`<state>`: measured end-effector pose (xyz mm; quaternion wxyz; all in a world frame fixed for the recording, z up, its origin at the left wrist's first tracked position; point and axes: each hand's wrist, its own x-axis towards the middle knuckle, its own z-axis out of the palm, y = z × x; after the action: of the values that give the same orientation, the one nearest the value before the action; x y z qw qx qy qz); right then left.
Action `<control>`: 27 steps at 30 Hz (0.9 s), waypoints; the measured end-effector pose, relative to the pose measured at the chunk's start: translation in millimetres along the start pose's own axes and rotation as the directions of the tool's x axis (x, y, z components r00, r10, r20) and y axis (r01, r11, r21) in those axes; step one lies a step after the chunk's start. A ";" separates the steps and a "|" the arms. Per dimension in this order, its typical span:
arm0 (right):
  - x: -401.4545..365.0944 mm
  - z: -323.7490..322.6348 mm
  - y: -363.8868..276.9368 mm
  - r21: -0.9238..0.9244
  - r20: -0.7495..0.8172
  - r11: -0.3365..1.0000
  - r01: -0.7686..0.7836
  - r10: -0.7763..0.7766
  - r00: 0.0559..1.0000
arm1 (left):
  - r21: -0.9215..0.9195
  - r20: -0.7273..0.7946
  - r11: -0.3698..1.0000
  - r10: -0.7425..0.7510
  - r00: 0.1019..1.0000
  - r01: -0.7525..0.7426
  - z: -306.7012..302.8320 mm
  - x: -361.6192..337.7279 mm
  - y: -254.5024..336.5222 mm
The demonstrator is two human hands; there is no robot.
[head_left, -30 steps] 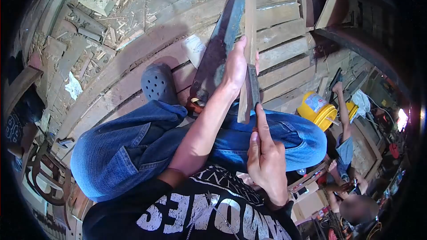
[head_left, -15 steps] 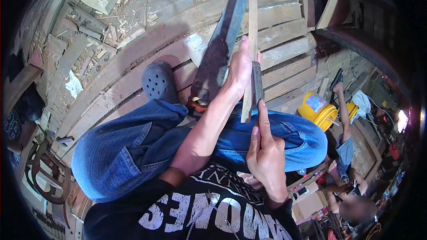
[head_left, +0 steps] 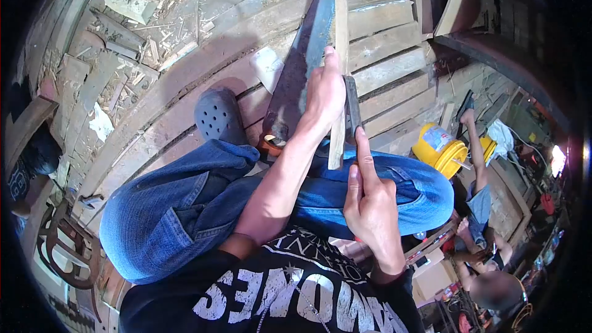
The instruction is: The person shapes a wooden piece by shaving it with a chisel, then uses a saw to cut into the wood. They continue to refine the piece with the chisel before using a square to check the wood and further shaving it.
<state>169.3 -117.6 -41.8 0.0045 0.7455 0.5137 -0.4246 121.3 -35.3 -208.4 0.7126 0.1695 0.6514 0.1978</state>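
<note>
A long, thin wooden strip (head_left: 340, 31) stands nearly vertical in view, its lower end over my jeans. My left hand (head_left: 324, 92) is closed round it; the fingertips are hidden. Against the strip's right side lies a short dark bar (head_left: 352, 102). My right hand (head_left: 374, 200) has its index finger stretched up to the bar's lower end, thumb apart and other fingers curled, with nothing visible in it. A handsaw (head_left: 302, 65) with a broad blade lies left of the strip, its orange-brown handle by my knee.
A grey clog (head_left: 220, 115) rests on the slatted wooden floor (head_left: 394, 68). Wood offcuts (head_left: 131, 3) and shavings litter the upper left. Yellow buckets (head_left: 439, 150) stand at right, near another person (head_left: 481, 209). A curved wooden frame (head_left: 66, 246) is at lower left.
The strip and dark bar have shifted slightly left. My left hand has turned a little, and its fingertips no longer show right of the strip. My right index finger has stayed at the bar.
</note>
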 end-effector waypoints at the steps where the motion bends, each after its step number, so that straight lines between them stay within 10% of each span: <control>1: -2.8 4.2 0.7 0.020 -0.026 1.000 -0.004 0.005 1.000 | 0.007 -0.003 1.000 0.004 1.000 -0.004 -0.5 1.8 -2.1; 27: 12.3 15.7 -10.5 0.028 -0.071 1.000 0.006 -0.004 0.997 | 0.053 -0.026 0.999 0.008 1.000 -0.006 -15.4 -3.8 11.7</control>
<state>152.8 -110.2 -55.2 -0.0252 0.7588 0.5095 -0.4049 105.0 -27.4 -200.8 0.6986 0.1879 0.6650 0.1853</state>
